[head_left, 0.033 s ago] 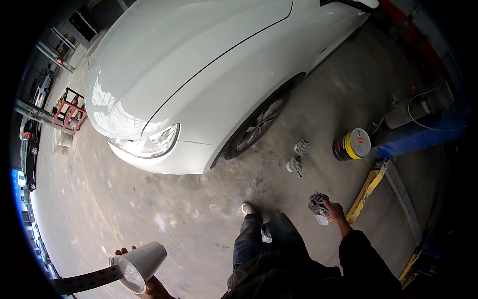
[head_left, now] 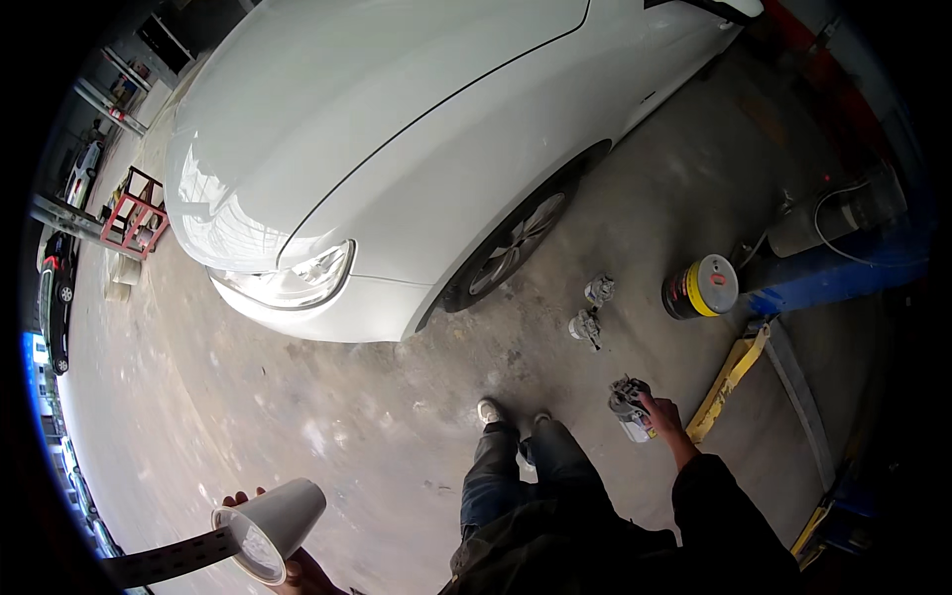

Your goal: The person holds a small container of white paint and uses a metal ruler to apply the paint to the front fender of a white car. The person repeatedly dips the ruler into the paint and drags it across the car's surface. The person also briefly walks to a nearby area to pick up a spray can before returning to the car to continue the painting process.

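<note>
My left hand (head_left: 300,575) is wrapped round a white cup (head_left: 290,514) at the lower left. The cup is tilted, its mouth facing down-left, with something pale inside. A dark strip with holes (head_left: 178,557) reaches from the left edge to the cup's mouth; I cannot tell whether it goes inside. My right hand (head_left: 662,415) is closed on a small can with a rough grey top (head_left: 631,409), held above the floor at the right. Two similar grey-topped cans (head_left: 599,290) (head_left: 585,326) stand close together on the floor beyond it.
A white car (head_left: 397,159) fills the upper middle, its front wheel (head_left: 516,243) facing me. At right are a black and yellow bucket (head_left: 701,288), a yellow bar (head_left: 729,387) and a blue metal base (head_left: 838,273). A red trolley (head_left: 137,223) stands far left.
The can in my right hand has shifted slightly left and up. The cup in my left hand has moved a little left. Both grips are unchanged.
</note>
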A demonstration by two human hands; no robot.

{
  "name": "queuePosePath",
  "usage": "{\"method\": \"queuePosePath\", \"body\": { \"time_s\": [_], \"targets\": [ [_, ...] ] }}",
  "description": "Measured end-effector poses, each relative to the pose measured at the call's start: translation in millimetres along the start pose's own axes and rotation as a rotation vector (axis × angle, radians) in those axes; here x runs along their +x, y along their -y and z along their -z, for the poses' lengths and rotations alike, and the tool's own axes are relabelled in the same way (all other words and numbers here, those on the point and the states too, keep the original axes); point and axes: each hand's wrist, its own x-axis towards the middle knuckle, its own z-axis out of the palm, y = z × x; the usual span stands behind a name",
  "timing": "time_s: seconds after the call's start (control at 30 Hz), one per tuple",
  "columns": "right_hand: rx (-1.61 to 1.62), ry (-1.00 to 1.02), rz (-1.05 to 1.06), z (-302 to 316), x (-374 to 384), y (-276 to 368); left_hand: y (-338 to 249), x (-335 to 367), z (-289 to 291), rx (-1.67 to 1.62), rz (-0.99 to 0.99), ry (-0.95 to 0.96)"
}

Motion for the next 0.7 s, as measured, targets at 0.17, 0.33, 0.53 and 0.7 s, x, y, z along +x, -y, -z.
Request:
{"method": "queuePosePath", "body": {
  "time_s": [0.17, 0.33, 0.53, 0.7],
  "targets": [
    [-0.132, 0.002, 0.115, -43.6, 52.6, 56.1, 24.1, 13.0, -27.6, 0.12, 0.0, 0.037],
    [-0.361, 0.11, 0.241, -94.6, 125.1, 89.7, 104.5, -14.4, -50.8, 0.112, 0.034, -0.008],
    [-0.699, -0.115, 0.512, -173.6, 232.6, 57.0, 249.3, -51.3, -58.3, 0.127, 0.011, 0.148],
    [-0.574, -0.293, 0.646, -207.4, 306.9, 77.1, 368.2, -83.6, -114.7, 0.091, 0.009, 0.092]
  ]
}}
